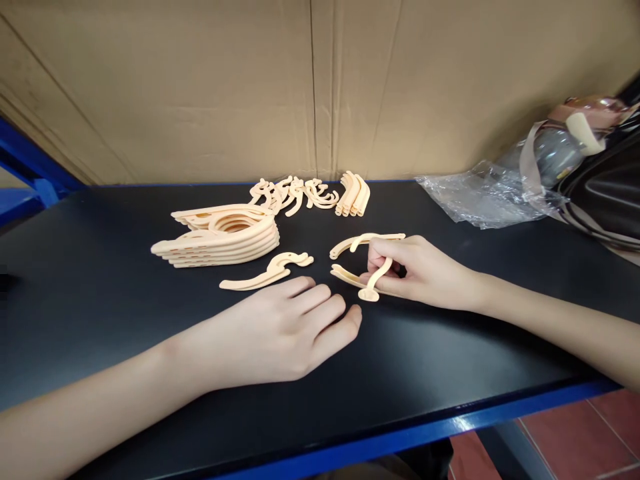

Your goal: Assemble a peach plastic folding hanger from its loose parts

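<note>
My right hand (420,270) pinches a cream plastic hanger hook (383,273), its flat round end pointing down toward me. Around that hand are two slim curved hanger arms: one arm (345,248) behind the fingers, another arm (347,275) running under them. Whether the fingers also touch these arms I cannot tell. My left hand (300,327) hovers low over or rests on the table, palm down, fingers loosely bent and apart, with nothing visible in it. Just beyond its knuckles lies a hanger arm piece with a hook-like curve (265,273).
A stack of cream hanger frames (225,240) stands on the black table (125,320) at left. Several loose hooks (295,193) and a bundle of curved arms (353,195) lie along the back. Clear plastic bags (490,193) and a dark bag (605,173) are at right. Cardboard (225,87) backs the table.
</note>
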Action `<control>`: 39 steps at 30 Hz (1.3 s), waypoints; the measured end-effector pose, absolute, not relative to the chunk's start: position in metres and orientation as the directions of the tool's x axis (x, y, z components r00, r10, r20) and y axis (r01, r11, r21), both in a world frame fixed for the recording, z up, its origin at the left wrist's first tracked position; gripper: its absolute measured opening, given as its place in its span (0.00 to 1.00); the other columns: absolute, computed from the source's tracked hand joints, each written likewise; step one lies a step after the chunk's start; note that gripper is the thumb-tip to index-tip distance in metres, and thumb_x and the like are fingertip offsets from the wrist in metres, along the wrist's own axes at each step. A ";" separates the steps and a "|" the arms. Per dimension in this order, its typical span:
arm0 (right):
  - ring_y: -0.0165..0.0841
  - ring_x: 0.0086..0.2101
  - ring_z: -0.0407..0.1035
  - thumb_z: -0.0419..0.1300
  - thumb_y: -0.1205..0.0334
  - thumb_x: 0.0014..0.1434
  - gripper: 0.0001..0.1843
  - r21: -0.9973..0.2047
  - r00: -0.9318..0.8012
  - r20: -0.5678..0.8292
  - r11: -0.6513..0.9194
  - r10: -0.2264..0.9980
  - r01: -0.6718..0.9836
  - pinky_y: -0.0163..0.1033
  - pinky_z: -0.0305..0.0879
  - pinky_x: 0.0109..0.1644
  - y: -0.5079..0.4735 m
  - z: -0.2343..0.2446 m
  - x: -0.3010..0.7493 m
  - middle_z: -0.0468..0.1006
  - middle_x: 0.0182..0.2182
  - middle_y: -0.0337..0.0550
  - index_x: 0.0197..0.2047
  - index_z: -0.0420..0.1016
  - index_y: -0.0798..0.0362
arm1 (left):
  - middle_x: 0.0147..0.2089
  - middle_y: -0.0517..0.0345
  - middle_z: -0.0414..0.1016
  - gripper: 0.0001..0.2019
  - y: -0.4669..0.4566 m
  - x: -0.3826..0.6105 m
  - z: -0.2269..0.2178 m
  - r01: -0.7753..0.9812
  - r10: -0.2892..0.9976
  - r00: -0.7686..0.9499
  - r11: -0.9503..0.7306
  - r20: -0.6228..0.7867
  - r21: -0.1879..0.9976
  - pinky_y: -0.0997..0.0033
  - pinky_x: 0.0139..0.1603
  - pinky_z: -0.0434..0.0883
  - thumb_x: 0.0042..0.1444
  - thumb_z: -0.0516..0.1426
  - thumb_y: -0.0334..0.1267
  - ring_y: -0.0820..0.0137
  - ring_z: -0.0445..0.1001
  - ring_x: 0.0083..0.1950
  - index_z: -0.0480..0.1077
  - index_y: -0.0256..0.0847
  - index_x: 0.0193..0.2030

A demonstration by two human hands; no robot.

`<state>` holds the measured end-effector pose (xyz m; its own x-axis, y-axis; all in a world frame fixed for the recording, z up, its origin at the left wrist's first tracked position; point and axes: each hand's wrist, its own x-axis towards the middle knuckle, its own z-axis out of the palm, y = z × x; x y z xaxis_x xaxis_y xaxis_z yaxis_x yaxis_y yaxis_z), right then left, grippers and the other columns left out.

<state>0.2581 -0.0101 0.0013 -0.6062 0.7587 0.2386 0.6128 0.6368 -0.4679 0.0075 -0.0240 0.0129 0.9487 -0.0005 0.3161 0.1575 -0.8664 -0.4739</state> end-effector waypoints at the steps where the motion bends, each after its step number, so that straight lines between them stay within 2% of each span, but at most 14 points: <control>1: 0.23 0.23 0.57 0.59 0.62 0.61 0.13 -0.486 -0.612 0.236 0.637 0.755 0.598 0.30 0.53 0.27 -0.012 0.001 0.257 0.65 0.23 0.30 0.30 0.57 0.51 | 0.39 0.50 0.80 0.12 -0.024 0.008 0.012 0.170 0.011 0.947 -0.866 0.321 -0.471 0.66 0.38 0.72 0.65 0.50 0.27 0.64 0.78 0.39 0.72 0.31 0.51; 6: 0.22 0.22 0.52 0.57 0.55 0.64 0.18 -0.510 -0.677 0.214 0.672 0.704 0.537 0.30 0.49 0.25 -0.017 0.000 0.253 0.60 0.21 0.29 0.29 0.53 0.50 | 0.41 0.52 0.80 0.10 -0.023 0.009 0.010 0.200 0.051 0.933 -0.896 0.357 -0.396 0.68 0.42 0.71 0.66 0.50 0.30 0.66 0.78 0.42 0.73 0.36 0.47; 10: 0.21 0.22 0.52 0.57 0.60 0.65 0.17 -0.508 -0.716 0.246 0.716 0.654 0.479 0.29 0.49 0.26 -0.017 0.000 0.254 0.60 0.22 0.29 0.28 0.53 0.51 | 0.39 0.53 0.80 0.09 -0.022 0.010 0.011 0.225 0.086 0.925 -0.908 0.369 -0.353 0.65 0.41 0.72 0.65 0.51 0.29 0.64 0.78 0.41 0.73 0.35 0.40; 14: 0.21 0.24 0.54 0.57 0.64 0.65 0.15 -0.502 -0.751 0.274 0.755 0.601 0.422 0.28 0.50 0.28 -0.019 0.001 0.253 0.61 0.24 0.30 0.29 0.55 0.51 | 0.42 0.52 0.79 0.10 -0.021 0.012 0.010 0.276 0.150 0.920 -0.903 0.361 -0.328 0.64 0.39 0.71 0.65 0.50 0.31 0.63 0.77 0.40 0.72 0.33 0.46; 18: 0.22 0.27 0.56 0.57 0.66 0.65 0.15 -0.494 -0.786 0.271 0.781 0.556 0.382 0.29 0.52 0.31 -0.022 0.002 0.251 0.62 0.28 0.31 0.30 0.54 0.51 | 0.44 0.51 0.77 0.14 -0.020 0.011 0.011 0.331 0.244 0.924 -0.896 0.294 -0.297 0.63 0.38 0.72 0.63 0.49 0.29 0.62 0.76 0.41 0.68 0.33 0.53; 22: 0.23 0.27 0.55 0.58 0.69 0.62 0.14 -0.510 -0.796 0.267 0.780 0.544 0.362 0.29 0.52 0.31 -0.024 0.000 0.250 0.62 0.28 0.31 0.31 0.55 0.50 | 0.41 0.53 0.75 0.13 -0.019 0.011 0.011 0.327 0.262 0.934 -0.901 0.242 -0.285 0.62 0.38 0.72 0.60 0.50 0.28 0.61 0.75 0.41 0.69 0.35 0.50; 27: 0.24 0.26 0.57 0.57 0.64 0.63 0.13 -0.504 -0.722 0.305 0.748 0.622 0.432 0.31 0.53 0.30 -0.020 -0.001 0.253 0.65 0.26 0.32 0.31 0.55 0.50 | 0.41 0.51 0.75 0.12 -0.018 0.010 0.008 0.309 0.226 0.929 -0.909 0.294 -0.278 0.63 0.40 0.70 0.64 0.47 0.30 0.62 0.73 0.40 0.70 0.37 0.48; 31: 0.27 0.31 0.64 0.57 0.65 0.61 0.11 -0.483 -0.645 0.348 0.720 0.681 0.499 0.34 0.58 0.37 -0.016 0.001 0.256 0.72 0.33 0.36 0.33 0.55 0.50 | 0.42 0.52 0.74 0.11 -0.019 0.009 0.005 0.340 0.279 0.901 -0.929 0.332 -0.143 0.65 0.40 0.68 0.65 0.46 0.32 0.63 0.71 0.40 0.69 0.37 0.45; 36: 0.30 0.33 0.66 0.61 0.54 0.60 0.16 -0.492 -0.627 0.349 0.706 0.696 0.509 0.36 0.61 0.38 -0.014 0.003 0.258 0.74 0.36 0.38 0.36 0.55 0.49 | 0.41 0.56 0.72 0.09 -0.023 0.011 0.006 0.409 0.400 0.848 -0.911 0.347 0.051 0.66 0.38 0.66 0.65 0.53 0.43 0.65 0.69 0.39 0.66 0.39 0.45; 39: 0.30 0.34 0.67 0.62 0.49 0.59 0.19 -0.477 -0.645 0.325 0.709 0.692 0.520 0.38 0.62 0.41 -0.014 0.003 0.258 0.74 0.37 0.38 0.37 0.56 0.49 | 0.40 0.59 0.71 0.09 -0.028 0.012 0.009 0.468 0.499 0.805 -0.867 0.322 0.172 0.66 0.37 0.65 0.62 0.56 0.43 0.66 0.68 0.39 0.66 0.41 0.44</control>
<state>0.2583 -0.0135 0.0026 -0.6449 0.6917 0.3251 0.5198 0.7088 -0.4769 0.0123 -0.0281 0.0090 0.8049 0.4985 0.3220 0.4682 -0.8668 0.1716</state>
